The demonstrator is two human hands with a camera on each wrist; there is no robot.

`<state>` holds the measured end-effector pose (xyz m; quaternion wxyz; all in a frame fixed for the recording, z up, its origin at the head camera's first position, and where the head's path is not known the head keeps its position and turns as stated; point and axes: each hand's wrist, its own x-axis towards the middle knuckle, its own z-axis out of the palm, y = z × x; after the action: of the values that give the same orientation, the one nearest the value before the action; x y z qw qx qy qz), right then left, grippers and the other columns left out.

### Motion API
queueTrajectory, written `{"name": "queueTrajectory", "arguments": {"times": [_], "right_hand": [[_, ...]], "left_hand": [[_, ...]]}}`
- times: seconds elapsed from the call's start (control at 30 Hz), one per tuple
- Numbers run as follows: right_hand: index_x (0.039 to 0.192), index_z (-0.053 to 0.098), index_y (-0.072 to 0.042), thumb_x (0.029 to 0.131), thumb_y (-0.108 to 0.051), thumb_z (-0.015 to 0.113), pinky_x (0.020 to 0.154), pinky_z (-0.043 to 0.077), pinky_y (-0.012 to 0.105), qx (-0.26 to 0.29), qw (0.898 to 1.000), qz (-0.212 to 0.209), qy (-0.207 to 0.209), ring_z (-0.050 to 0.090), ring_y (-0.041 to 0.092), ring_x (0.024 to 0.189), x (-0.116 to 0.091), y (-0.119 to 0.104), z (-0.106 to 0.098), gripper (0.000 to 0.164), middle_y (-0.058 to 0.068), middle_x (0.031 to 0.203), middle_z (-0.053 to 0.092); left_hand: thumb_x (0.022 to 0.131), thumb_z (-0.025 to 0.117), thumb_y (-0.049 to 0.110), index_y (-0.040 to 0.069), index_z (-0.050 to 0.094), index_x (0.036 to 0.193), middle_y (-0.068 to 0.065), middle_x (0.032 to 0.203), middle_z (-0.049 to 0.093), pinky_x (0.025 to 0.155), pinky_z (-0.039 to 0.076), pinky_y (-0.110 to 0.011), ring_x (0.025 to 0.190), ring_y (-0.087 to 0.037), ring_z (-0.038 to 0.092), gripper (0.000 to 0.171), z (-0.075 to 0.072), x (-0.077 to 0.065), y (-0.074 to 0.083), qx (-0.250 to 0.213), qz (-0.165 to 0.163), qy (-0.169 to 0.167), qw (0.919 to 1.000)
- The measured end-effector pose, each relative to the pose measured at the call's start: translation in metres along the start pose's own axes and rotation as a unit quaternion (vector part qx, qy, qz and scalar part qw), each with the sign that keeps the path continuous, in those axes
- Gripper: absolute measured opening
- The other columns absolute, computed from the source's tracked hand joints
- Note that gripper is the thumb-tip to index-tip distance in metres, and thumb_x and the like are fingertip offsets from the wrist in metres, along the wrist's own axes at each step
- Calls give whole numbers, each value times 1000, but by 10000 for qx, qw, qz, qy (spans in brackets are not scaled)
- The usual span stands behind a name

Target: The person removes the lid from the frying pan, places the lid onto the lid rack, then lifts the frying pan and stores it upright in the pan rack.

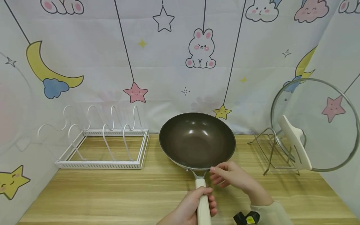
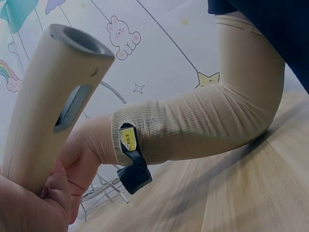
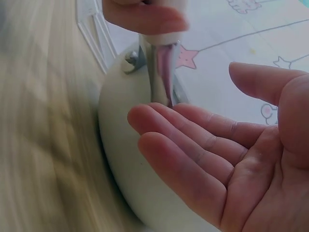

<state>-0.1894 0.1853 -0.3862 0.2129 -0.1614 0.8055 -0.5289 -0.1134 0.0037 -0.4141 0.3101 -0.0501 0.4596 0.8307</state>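
Note:
A wok (image 1: 197, 140) with a dark brown inside and a cream handle (image 1: 203, 211) faces up, tilted toward me, in the middle of the head view. My left hand (image 1: 191, 203) grips the handle, its thumb over the top. The handle's hollow end (image 2: 53, 101) sticks out of that hand in the left wrist view. My right hand (image 1: 232, 176) is by the wok's near right rim, just right of the handle joint. In the right wrist view the right hand's fingers (image 3: 183, 174) are extended and hold nothing, beside the wok's pale outside (image 3: 123, 121). Whether they touch it is unclear.
On the left of the wooden table (image 1: 112, 190) stands a white rack (image 1: 101, 164) with curved wire dividers. A wire stand (image 1: 270, 156) on the right bears a glass lid (image 1: 332, 140) with a cream handle (image 1: 295, 143). Printed cloth (image 1: 168, 62) hangs behind.

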Motion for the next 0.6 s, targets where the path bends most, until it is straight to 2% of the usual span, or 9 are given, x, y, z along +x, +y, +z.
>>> {"name": "queueTrajectory", "arguments": {"times": [0.2, 0.27, 0.6], "right_hand": [[110, 62, 7, 96, -37, 51, 72, 58, 39, 166, 9997, 71, -168, 69, 25, 89, 2, 1, 9, 47, 20, 103, 69], [108, 64, 6, 96, -37, 51, 72, 58, 39, 231, 9995, 85, -206, 69, 24, 88, 3, 1, 12, 46, 18, 102, 69], [106, 63, 7, 98, -36, 49, 70, 58, 37, 619, 9968, 87, -493, 70, 20, 81, 8, 7, 26, 46, 15, 93, 71]], "left_hand": [[89, 53, 24, 6, 45, 108, 9, 72, 56, 66, 53, -16, 64, -1, 58, 28, 0, -2, -1, -119, -17, -246, 9996], [89, 52, 23, 6, 41, 111, 9, 72, 55, 66, 53, -16, 64, -1, 58, 30, 1, -2, -2, -181, 2, -320, 9993], [87, 49, 25, 14, 44, 97, 12, 68, 50, 65, 51, -16, 62, 1, 55, 16, 2, -2, -5, -353, -74, -469, 9982]]}}
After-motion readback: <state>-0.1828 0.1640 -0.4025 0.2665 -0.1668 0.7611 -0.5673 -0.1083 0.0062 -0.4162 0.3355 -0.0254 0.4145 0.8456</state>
